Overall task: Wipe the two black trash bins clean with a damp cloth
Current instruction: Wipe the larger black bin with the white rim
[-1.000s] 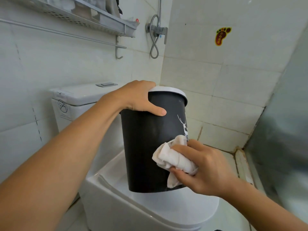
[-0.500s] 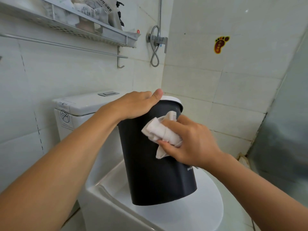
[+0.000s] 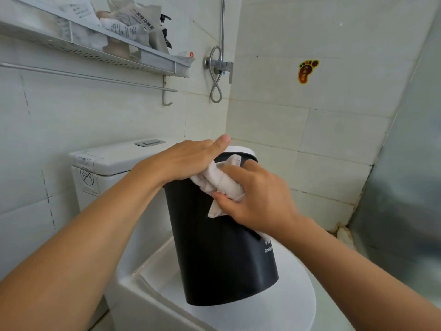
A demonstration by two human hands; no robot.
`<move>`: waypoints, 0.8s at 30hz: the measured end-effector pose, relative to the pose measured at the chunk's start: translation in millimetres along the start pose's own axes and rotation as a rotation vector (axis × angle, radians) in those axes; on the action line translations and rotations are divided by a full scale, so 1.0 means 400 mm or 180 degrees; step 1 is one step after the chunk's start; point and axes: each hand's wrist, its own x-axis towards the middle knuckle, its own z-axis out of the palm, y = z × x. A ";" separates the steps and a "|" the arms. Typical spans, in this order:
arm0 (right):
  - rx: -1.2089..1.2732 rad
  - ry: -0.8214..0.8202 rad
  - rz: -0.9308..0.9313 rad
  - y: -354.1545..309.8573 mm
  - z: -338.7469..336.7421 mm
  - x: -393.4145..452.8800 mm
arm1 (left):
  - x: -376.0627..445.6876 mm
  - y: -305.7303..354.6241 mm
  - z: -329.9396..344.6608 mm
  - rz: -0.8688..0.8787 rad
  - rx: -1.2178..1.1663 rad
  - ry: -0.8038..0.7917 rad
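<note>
Left forearm runs in from bottom-left, bare, angled up to the right. Left hand [image 3: 188, 158] lies palm-down over the near top edge of the black bin [image 3: 224, 254], fingers fairly straight and together, thumb tip up by the bin's white rim; its grip is loose, resting on the bin, no clear curl round it.

Behind on the left: white ceramic toilet tank [image 3: 100, 168] with a grey flush button on its smooth lid, a perforated metal wall shelf [image 3: 102, 52] with paper packets and a dark pump bottle, and a thin towel rail under it. Shower hose [image 3: 216, 75] loops from a chrome valve in the corner.

Centre: the bin is a matte black plastic cylinder, slightly tapered, small white print low on its right side. Its base sits on the closed white toilet lid [image 3: 257, 314]. Long axis near vertical, tipped a bit, mouth up.

White cloth [image 3: 218, 185], crumpled and soft, is pressed on the bin's upper wall just below the rim, touching the left hand's edge. Right hand [image 3: 257, 197] has its grip closed round the cloth, fingers and thumb curled over it, forearm coming from bottom-right.

Right: glossy white wall tiles, foot-shaped yellow sticker [image 3: 306, 70], frosted glass panel at the far edge.
</note>
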 end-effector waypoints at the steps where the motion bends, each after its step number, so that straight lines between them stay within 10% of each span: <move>1: 0.0092 0.0034 0.0155 0.016 -0.005 0.007 | -0.002 0.000 0.000 0.0029 0.0013 -0.0005; 9: 0.1099 0.0110 0.1437 0.107 -0.028 -0.026 | -0.006 -0.019 0.004 0.0225 0.0051 0.0150; 24: 0.1041 0.0262 0.0945 0.037 0.016 -0.141 | 0.029 0.013 0.024 0.0593 0.0759 0.0808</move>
